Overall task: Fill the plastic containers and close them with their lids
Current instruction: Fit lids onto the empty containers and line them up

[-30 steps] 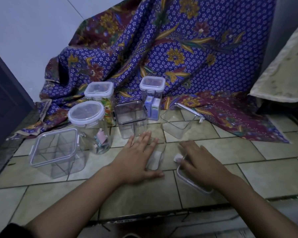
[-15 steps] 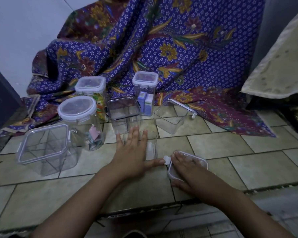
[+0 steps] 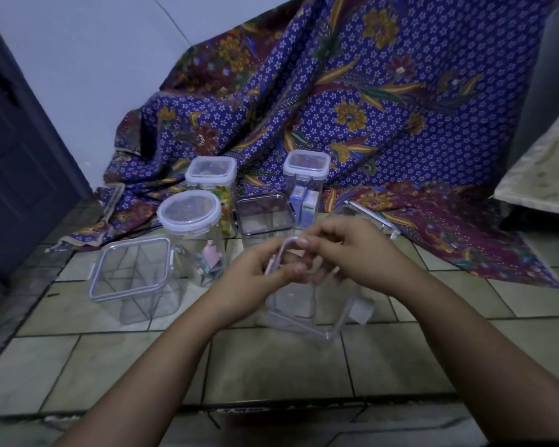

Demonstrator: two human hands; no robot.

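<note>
Both my hands meet above the tiled floor (image 3: 271, 366), gripping a clear rectangular plastic lid with a pale lilac rim (image 3: 279, 256). My left hand (image 3: 259, 272) curls its grip around the lid's left edge, thumb on top, fingers underneath. My right hand (image 3: 352, 253) pinches the far corner of the same lid, fingertips pressed together on the rim. The lid is tilted up on edge, its long axis running roughly away from me, the rounded far corner pointing toward the patterned blue and maroon batik cloth (image 3: 336, 108) draped behind. It is see-through, blurred, with a thin seal line along the border.

Just below my hands stands a small clear open plastic container (image 3: 296, 301) on the floor, and beside it lies another clear lid with a white latch flap (image 3: 342, 321), flat, its flap toward the right.

To the left sits a large clear square container, open and empty (image 3: 133, 279). Next to it is a round clear jar with a white clip lid (image 3: 191, 217), with folded papers inside. Behind are a square lidded container with colourful contents (image 3: 212, 175), a smoky clear container with a dark rim (image 3: 265, 214), and a tall lidded container holding small boxes (image 3: 305, 179).
</note>
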